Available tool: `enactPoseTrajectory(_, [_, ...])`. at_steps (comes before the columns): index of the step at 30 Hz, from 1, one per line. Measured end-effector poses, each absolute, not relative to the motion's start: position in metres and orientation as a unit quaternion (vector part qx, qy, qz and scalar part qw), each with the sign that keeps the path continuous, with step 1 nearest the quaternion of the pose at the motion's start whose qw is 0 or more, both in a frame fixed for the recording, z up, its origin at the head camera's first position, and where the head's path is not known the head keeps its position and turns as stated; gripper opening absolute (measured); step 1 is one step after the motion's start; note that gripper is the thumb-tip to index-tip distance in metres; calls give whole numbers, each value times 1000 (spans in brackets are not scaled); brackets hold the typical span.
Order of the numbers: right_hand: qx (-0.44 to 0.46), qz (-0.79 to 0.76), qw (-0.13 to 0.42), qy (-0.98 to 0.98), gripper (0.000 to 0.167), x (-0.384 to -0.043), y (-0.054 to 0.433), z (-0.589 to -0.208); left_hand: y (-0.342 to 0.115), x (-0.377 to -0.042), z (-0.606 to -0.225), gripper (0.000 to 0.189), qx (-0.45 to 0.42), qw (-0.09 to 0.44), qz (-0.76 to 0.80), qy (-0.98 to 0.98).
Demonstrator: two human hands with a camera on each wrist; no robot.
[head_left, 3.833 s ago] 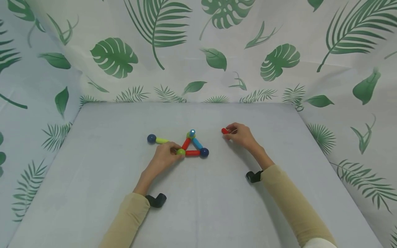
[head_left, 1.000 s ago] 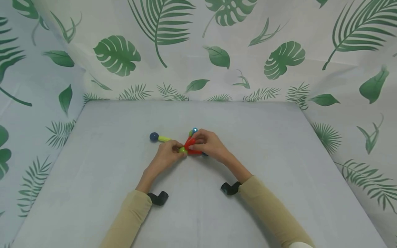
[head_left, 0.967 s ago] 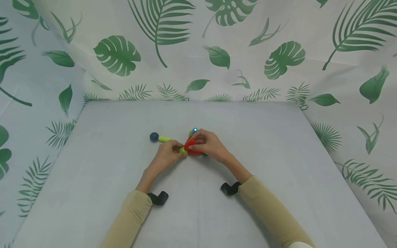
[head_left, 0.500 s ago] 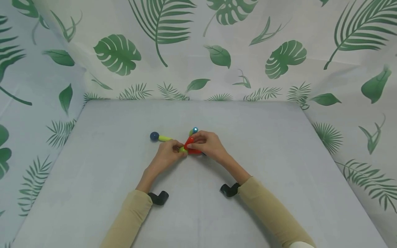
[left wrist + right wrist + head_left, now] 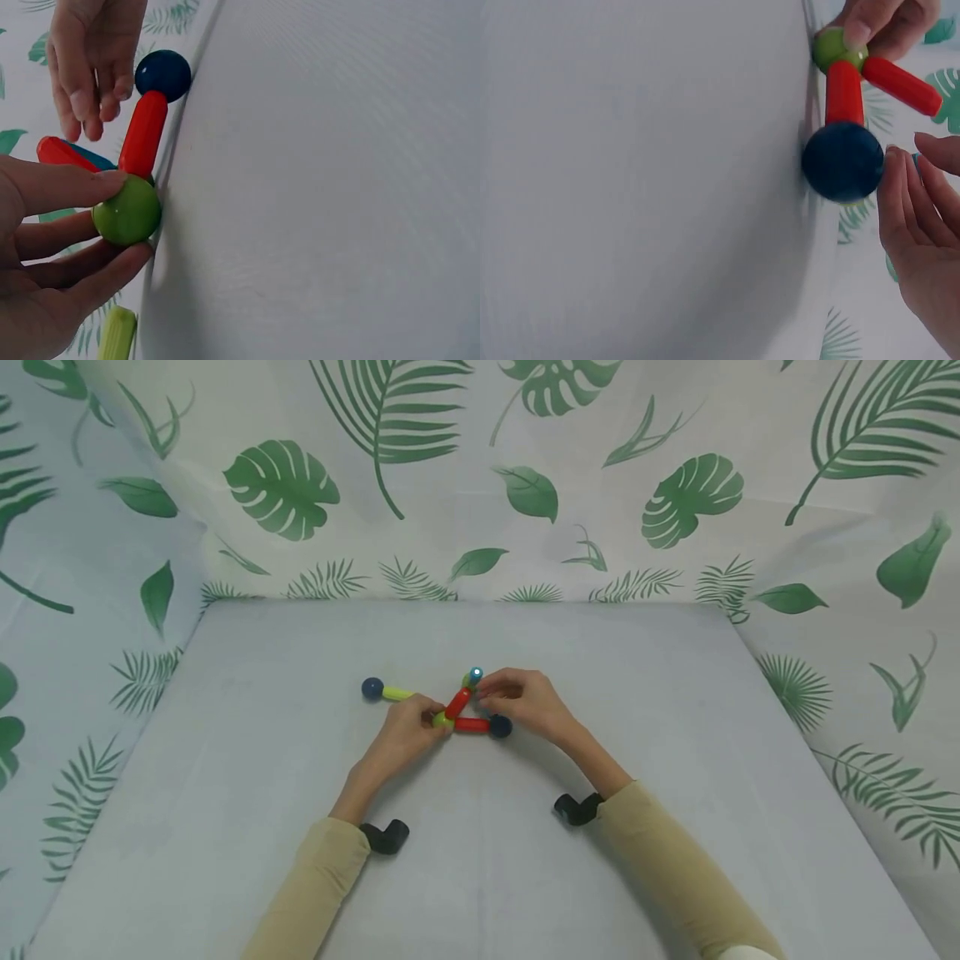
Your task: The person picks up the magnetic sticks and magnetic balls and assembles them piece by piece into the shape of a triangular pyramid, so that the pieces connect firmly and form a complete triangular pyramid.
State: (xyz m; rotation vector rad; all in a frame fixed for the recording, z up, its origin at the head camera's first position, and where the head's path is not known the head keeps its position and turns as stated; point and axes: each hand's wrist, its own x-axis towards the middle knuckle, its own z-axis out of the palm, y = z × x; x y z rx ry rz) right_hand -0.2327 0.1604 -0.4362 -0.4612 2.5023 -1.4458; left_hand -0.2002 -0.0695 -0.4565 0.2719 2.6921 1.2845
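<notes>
My left hand pinches a green ball of a magnetic rod-and-ball figure on the table. From that ball one red rod runs along the table to a dark blue ball. Another red rod slants upward from the same green ball, its far end free. At the figure's back corner a light blue rod stands up. My right hand is beside the dark blue ball, fingers loosely extended and holding nothing visible. It hides part of the figure's right side in the head view.
Left of the figure a yellow-green rod lies with a dark blue ball at its end. The pale table is bounded at the back and sides by leaf-printed cloth.
My right hand brought a red rod over to the green ball, then let it go and moved back to the right. The rod stays slanting up from the ball. My left hand keeps its pinch.
</notes>
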Motion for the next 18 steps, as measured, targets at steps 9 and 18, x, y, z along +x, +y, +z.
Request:
enactPoseTrajectory(9, [-131, -433, 71, 889, 18, -242, 177, -444, -60, -211, -451, 34, 120, 84, 379, 914])
enactPoseTrajectory(18, [-107, -420, 74, 898, 27, -256, 188, -450, -59, -234, -442, 39, 146, 131, 354, 914])
